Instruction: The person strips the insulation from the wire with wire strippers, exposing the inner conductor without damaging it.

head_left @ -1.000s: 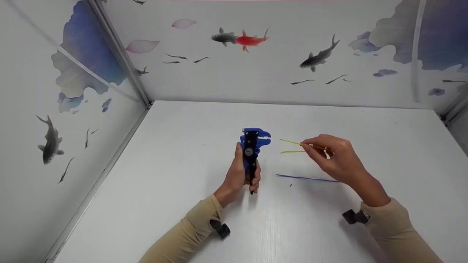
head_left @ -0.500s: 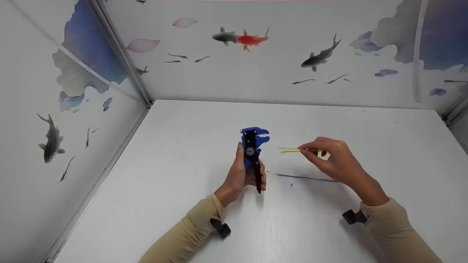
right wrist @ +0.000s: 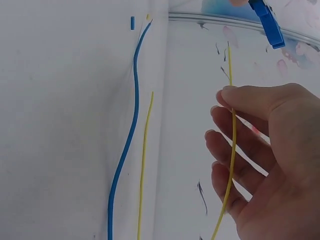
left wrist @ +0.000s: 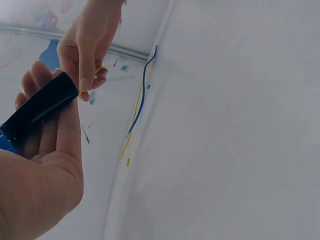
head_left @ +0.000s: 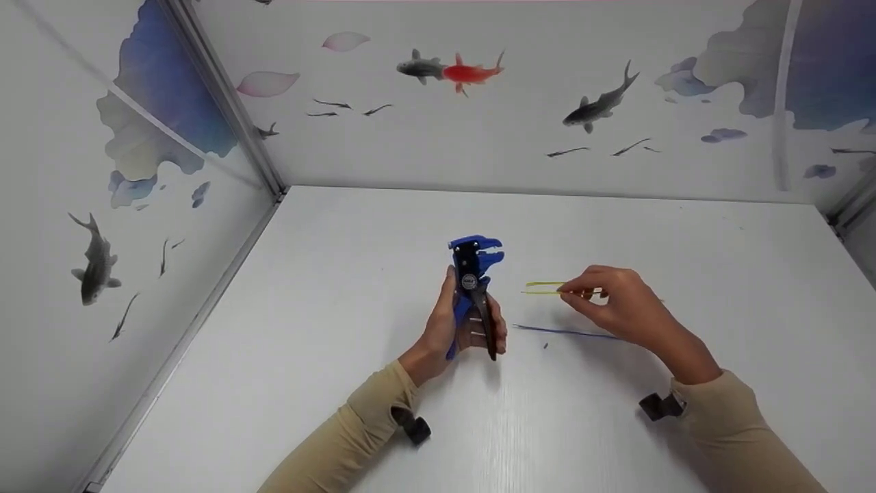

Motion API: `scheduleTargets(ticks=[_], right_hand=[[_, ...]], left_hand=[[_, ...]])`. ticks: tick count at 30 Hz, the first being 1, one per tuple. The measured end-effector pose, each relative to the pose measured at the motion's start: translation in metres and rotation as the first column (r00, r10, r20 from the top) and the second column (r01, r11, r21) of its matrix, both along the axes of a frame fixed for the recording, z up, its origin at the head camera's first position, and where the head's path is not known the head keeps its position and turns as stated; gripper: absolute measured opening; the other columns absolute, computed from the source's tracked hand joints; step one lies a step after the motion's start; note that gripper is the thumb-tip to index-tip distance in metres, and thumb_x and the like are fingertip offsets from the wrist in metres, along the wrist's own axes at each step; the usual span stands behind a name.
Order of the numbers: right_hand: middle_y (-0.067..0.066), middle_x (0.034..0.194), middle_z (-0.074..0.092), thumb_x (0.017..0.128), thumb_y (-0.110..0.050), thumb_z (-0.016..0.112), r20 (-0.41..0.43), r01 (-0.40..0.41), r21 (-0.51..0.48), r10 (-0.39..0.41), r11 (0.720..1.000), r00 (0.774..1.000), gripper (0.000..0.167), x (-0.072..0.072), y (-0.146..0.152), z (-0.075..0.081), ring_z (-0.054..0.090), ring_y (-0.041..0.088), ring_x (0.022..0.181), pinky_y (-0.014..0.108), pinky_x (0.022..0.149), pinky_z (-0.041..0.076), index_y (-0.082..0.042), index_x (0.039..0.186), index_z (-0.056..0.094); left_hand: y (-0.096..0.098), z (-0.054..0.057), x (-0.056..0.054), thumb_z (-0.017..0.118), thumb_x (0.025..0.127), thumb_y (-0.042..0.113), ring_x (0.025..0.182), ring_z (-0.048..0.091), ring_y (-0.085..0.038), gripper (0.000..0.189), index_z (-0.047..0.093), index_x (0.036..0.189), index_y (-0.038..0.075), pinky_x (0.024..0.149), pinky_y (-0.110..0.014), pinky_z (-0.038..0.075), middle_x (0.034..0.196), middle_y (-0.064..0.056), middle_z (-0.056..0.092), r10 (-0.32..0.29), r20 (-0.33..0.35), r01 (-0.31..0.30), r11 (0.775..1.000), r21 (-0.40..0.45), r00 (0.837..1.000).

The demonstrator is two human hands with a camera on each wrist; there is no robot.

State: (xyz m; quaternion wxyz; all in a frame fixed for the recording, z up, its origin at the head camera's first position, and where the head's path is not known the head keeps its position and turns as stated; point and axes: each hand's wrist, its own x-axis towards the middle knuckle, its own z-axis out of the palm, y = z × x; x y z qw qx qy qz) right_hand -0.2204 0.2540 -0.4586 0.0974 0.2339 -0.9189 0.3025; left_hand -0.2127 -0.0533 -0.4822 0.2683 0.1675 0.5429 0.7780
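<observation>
In my left hand [head_left: 436,332] I hold a blue and black wire stripper [head_left: 470,263] upright, its jaws pointing right. Its two handles stand apart, with a black handle [left wrist: 42,105] lying across my fingers in the left wrist view. My right hand [head_left: 619,305] pinches a yellow wire [right wrist: 233,135] between thumb and forefinger. A thin bare tip shows at that wire's far end, a short way from the stripper and not touching it. Another yellow wire [right wrist: 143,155] lies on the table beside a blue wire [right wrist: 131,120].
A small blue offcut [head_left: 545,346] lies near the blue wire on the white table [head_left: 328,274]. A short yellow offcut [left wrist: 128,162] lies close by. Printed walls [head_left: 479,137] border the table at the back and left.
The wire stripper's handles have spread apart in my left hand. My right hand has moved slightly down and toward me with the yellow wire. A small yellow piece has appeared near the stripper.
</observation>
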Motion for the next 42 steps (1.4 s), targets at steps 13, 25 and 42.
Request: scheduleTargets(ticks=[13, 25, 42], right_hand=[[-0.005, 0.095, 0.078, 0.097, -0.018, 0.082, 0.224, 0.025, 0.171, -0.064, 0.985, 0.972, 0.012, -0.001, 0.003, -0.012, 0.064, 0.013, 0.085, 0.031, 0.076, 0.053, -0.017, 0.108, 0.086], [-0.004, 0.092, 0.074, 0.097, -0.018, 0.082, 0.281, 0.024, 0.189, -0.077, 0.982, 0.957, 0.011, 0.0, 0.005, -0.016, 0.061, 0.014, 0.083, 0.031, 0.073, 0.049, -0.018, 0.107, 0.085], [-0.004, 0.089, 0.071, 0.097, -0.018, 0.08, 0.291, 0.017, 0.172, -0.067, 0.985, 0.954, 0.007, -0.003, 0.002, -0.019, 0.06, 0.015, 0.084, 0.032, 0.073, 0.049, -0.019, 0.104, 0.082]], left_hand=[[0.002, 0.006, 0.003, 0.013, 0.107, 0.08, 0.084, 0.079, -0.021, 0.09, 0.065, 0.124, 0.009, 0.086, -0.042, 0.067, 0.099, -0.006, 0.078, -0.046, -0.023, 0.047, 0.999, 0.001, 0.999], [0.001, 0.009, 0.003, 0.015, 0.11, 0.075, 0.101, 0.08, -0.026, 0.084, 0.057, 0.141, 0.01, 0.101, -0.049, 0.063, 0.112, -0.008, 0.079, -0.129, 0.027, 0.124, 0.983, 0.137, 0.991], [0.003, 0.007, 0.004, 0.021, 0.109, 0.077, 0.105, 0.08, -0.027, 0.082, 0.056, 0.144, 0.011, 0.108, -0.051, 0.06, 0.119, -0.01, 0.077, -0.133, 0.087, 0.116, 0.978, 0.174, 0.987]])
